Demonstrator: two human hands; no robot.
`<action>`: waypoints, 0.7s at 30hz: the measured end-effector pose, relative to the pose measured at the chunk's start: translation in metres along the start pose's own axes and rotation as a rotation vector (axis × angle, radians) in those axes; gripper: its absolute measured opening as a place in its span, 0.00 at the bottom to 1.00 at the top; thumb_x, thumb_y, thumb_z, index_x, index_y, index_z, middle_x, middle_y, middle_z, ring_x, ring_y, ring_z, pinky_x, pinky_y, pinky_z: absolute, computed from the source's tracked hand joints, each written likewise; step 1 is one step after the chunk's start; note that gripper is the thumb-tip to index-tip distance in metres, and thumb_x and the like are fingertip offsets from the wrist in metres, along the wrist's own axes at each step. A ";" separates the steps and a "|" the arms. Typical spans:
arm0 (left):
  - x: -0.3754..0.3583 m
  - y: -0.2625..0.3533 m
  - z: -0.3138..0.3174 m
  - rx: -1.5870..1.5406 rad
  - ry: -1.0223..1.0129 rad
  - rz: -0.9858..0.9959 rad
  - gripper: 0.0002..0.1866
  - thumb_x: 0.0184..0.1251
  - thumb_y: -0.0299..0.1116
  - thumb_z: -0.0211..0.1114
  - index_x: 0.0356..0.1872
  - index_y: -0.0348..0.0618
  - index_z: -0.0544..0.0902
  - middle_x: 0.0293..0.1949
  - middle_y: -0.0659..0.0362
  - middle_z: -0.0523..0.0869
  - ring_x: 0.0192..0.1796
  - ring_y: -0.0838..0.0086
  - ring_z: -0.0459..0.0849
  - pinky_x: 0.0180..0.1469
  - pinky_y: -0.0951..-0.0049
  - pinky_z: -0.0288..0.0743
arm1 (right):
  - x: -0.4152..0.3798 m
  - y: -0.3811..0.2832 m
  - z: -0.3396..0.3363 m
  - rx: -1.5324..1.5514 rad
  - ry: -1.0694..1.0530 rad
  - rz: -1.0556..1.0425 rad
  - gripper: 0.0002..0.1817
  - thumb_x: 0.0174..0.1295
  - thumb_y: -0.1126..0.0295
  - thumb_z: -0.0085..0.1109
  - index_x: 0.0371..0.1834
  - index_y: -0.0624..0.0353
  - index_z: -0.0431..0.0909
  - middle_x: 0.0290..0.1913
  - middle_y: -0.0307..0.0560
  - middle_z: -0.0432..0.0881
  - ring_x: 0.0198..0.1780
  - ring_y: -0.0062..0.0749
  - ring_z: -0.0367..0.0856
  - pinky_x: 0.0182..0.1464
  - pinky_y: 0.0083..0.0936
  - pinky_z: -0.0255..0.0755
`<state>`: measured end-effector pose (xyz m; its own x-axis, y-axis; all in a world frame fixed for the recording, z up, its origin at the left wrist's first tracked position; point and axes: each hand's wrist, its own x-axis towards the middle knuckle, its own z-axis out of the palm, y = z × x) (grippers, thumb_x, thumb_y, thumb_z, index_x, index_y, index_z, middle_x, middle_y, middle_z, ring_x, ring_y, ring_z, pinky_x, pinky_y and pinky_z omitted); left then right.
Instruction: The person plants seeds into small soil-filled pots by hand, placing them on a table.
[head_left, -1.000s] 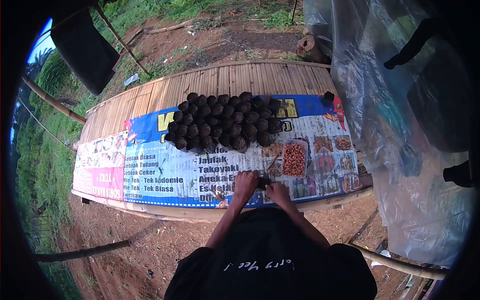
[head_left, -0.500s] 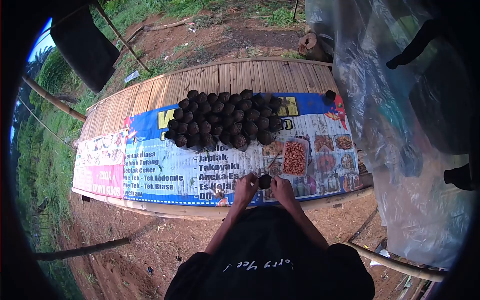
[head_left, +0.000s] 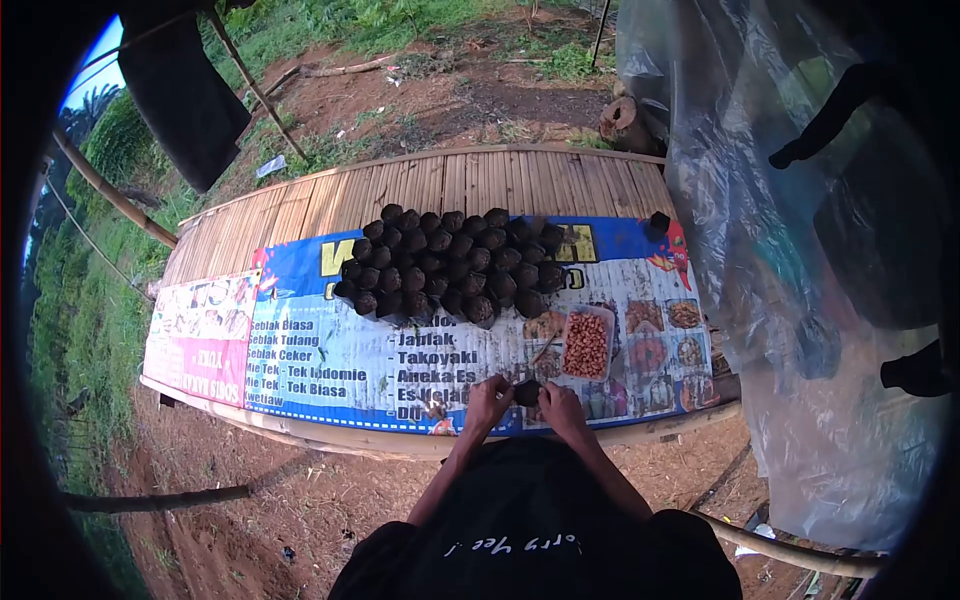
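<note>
At the near edge of the table, a small black seedling bag [head_left: 527, 392] stands between my two hands. The fingers of my left hand [head_left: 487, 404] pinch its left rim. On the opposite side, my right hand [head_left: 561, 408] has its fingers closed at the right rim. Just beyond my right hand lies a clear plastic tub [head_left: 587, 343] full of reddish-brown seeds or nuts. A thin stick [head_left: 545, 349] lies left of the tub. Farther back, several black soil-filled bags [head_left: 440, 262] stand packed together in a block.
A printed banner [head_left: 300, 362] covers much of the bamboo-slat table [head_left: 400, 188]. One separate black bag [head_left: 658, 224] stands at the back right. Clear plastic sheeting [head_left: 740, 300] hangs along the right side. Bamboo poles [head_left: 110, 188] and a dark hanging cloth [head_left: 185, 105] are at the left.
The view has tilted slightly, so the table and hands appear lower. Both hands stay at the small bag, with only slight finger movement.
</note>
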<state>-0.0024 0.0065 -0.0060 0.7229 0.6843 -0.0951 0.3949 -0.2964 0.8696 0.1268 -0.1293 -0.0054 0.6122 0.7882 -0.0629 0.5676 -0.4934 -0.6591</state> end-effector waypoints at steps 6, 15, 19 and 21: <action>-0.003 -0.002 0.000 0.076 -0.004 0.139 0.10 0.58 0.34 0.68 0.33 0.36 0.82 0.32 0.46 0.86 0.38 0.51 0.86 0.42 0.57 0.78 | -0.007 0.001 -0.007 0.022 -0.048 0.049 0.17 0.68 0.59 0.50 0.33 0.64 0.79 0.31 0.68 0.82 0.38 0.66 0.81 0.42 0.54 0.75; 0.011 0.009 0.000 0.277 -0.031 0.258 0.11 0.60 0.39 0.68 0.35 0.41 0.83 0.34 0.48 0.86 0.35 0.52 0.85 0.40 0.55 0.78 | -0.008 0.040 0.041 -0.071 -0.165 0.093 0.30 0.62 0.41 0.55 0.32 0.62 0.86 0.31 0.62 0.85 0.40 0.58 0.85 0.46 0.44 0.77; 0.017 -0.005 0.008 0.283 -0.029 0.287 0.08 0.59 0.34 0.66 0.32 0.40 0.83 0.31 0.49 0.86 0.32 0.52 0.85 0.37 0.55 0.79 | -0.006 0.026 0.033 -0.050 -0.191 0.195 0.30 0.61 0.42 0.53 0.35 0.62 0.86 0.32 0.63 0.85 0.40 0.59 0.85 0.49 0.47 0.76; 0.018 -0.010 0.013 0.247 0.011 0.325 0.07 0.59 0.31 0.65 0.27 0.38 0.82 0.29 0.48 0.86 0.30 0.51 0.85 0.34 0.55 0.79 | -0.003 0.025 0.033 -0.071 -0.225 0.219 0.29 0.61 0.43 0.52 0.36 0.62 0.86 0.32 0.63 0.85 0.41 0.59 0.85 0.49 0.48 0.75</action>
<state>0.0142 0.0130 -0.0227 0.8271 0.5353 0.1716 0.2721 -0.6484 0.7110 0.1212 -0.1316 -0.0471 0.5912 0.7182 -0.3669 0.4776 -0.6784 -0.5583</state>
